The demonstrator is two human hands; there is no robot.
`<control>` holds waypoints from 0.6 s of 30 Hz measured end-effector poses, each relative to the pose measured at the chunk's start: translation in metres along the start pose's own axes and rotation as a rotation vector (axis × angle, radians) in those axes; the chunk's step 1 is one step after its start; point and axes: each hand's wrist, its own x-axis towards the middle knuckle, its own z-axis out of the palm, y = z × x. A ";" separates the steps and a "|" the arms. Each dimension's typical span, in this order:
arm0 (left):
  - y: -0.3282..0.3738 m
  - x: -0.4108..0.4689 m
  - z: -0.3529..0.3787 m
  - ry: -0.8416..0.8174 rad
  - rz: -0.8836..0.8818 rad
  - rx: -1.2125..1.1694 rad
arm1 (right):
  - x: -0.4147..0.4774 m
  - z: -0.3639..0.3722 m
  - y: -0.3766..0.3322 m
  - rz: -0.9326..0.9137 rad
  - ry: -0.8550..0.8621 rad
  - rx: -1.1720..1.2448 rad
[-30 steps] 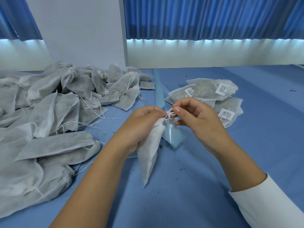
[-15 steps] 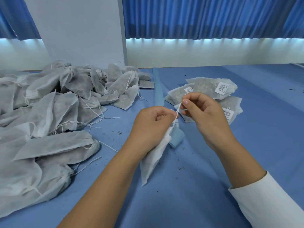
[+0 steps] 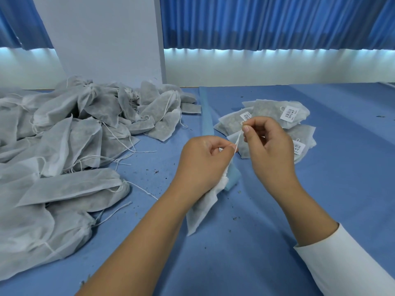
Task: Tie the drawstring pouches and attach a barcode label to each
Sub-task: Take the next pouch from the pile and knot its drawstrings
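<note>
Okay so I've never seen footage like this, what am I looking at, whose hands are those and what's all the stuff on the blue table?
There is no machine here: a person wears a camera on the head, so the picture looks forward and down at their own hands. The left hand grips a white pouch by its neck; the right hand pinches its drawstring, pulled taut. On the blue table, a big pile of pouches, no labels showing, lies left, and a small stack of pouches bearing barcode labels lies beyond the right hand.
</note>
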 end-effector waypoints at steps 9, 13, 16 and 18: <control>0.000 0.006 -0.013 0.106 -0.335 -0.240 | -0.002 -0.002 -0.010 0.033 -0.017 0.146; -0.003 0.009 -0.019 0.203 -0.321 -0.258 | -0.008 0.002 -0.016 0.008 -0.077 0.190; -0.009 0.013 -0.020 0.303 -0.278 -0.250 | -0.013 0.006 -0.018 -0.011 -0.107 0.204; -0.013 0.015 -0.021 0.363 -0.227 -0.264 | -0.017 0.008 -0.019 -0.036 -0.116 0.200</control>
